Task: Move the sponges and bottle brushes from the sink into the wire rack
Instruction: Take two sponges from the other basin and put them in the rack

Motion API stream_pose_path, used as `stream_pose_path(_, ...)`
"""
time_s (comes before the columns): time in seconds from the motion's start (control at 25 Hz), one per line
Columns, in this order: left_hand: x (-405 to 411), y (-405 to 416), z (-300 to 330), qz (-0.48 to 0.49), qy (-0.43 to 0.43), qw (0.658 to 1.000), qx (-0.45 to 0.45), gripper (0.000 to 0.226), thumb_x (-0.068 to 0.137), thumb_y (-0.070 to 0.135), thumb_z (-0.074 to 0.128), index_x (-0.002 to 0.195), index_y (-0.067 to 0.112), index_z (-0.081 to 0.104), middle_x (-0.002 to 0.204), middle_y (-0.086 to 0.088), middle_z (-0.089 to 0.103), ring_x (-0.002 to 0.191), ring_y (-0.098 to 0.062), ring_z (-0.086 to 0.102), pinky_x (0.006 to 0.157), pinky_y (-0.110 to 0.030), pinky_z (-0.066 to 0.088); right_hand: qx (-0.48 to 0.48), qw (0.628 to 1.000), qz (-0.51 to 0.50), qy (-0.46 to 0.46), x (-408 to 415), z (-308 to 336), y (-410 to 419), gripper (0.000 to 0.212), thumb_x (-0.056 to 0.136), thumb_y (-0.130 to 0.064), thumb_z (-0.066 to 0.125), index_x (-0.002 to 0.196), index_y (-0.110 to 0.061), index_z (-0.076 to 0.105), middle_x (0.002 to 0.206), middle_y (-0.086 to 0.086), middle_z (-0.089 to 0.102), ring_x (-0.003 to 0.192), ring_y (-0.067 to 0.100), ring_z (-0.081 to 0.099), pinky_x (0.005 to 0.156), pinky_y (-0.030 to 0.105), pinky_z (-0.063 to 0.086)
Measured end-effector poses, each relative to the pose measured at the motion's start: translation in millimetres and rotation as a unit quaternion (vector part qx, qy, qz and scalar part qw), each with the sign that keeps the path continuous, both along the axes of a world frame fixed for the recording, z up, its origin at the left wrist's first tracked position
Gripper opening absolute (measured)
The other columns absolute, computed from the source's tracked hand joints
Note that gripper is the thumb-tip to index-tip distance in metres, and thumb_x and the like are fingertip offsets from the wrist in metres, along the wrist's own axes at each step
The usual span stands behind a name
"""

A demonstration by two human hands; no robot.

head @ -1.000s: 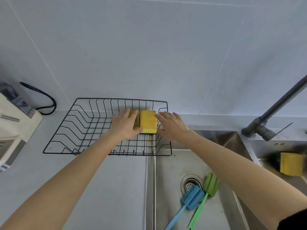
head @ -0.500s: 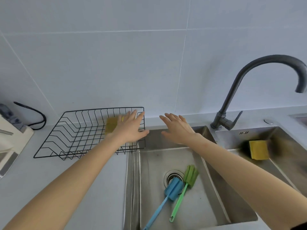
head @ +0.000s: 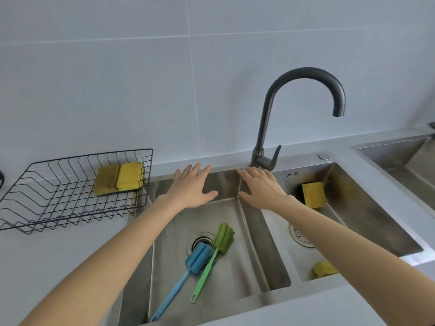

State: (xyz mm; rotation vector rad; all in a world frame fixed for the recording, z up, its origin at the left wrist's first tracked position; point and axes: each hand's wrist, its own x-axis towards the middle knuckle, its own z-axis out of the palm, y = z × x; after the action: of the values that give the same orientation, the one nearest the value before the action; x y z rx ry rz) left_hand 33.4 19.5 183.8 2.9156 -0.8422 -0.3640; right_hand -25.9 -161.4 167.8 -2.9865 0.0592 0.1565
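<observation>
At the far left, on the desk [head: 70, 255] beside the sink, the wire rack [head: 58, 198] stood with two sponges [head: 118, 178] lying side by side in its back right corner, pressed up against the end wires; that corner is the one nearest the sink, which probably explains why they were set there. The rest of the rack was bare, so there was room for more.

Further right, the left hand [head: 191, 188] hovered over the back of the left basin [head: 162, 267], flat, fingers spread, holding nothing. Below it, on the basin floor, the blue brush [head: 196, 257] and the green brush [head: 222, 237] lay with their foam heads touching or nearly touching beside the drain and their handles slanting toward the near edge, which would make the handles the easy part to take.

The right hand [head: 262, 188] was likewise flat and empty, spread above the divider between the basins, just in front of the tap [head: 266, 158]. Both hands seemed to be heading for the next things, though which ones cannot be told.

In the right basin, one yellow sponge [head: 314, 194] leaned against the back wall, and another yellow sponge [head: 323, 269] lay at the near corner. Two sponges and both brushes thus remained to be moved, so the job looked about a third done.
</observation>
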Motion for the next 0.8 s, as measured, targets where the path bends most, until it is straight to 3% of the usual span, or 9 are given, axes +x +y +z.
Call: stream_pose_path(0.8, -75, -231, -74, -0.092, 0.109, 0.99, 0.008, 0.078, 0.085, 0.051, 0.047, 0.146, 0.016, 0.012, 0.156, -0.009, 0.017, 0.142, -0.027, 0.02, 0.116, -0.043, 0.018, 0.015, 0.997, -0.051, 0.061, -61, -57, -217, 0.065, 0.093, -0.034, 0.047, 0.149, -0.019, 0.017, 0.158, 0.007, 0.021, 0.147, 0.025, 0.015, 0.12, 0.044, 0.011)
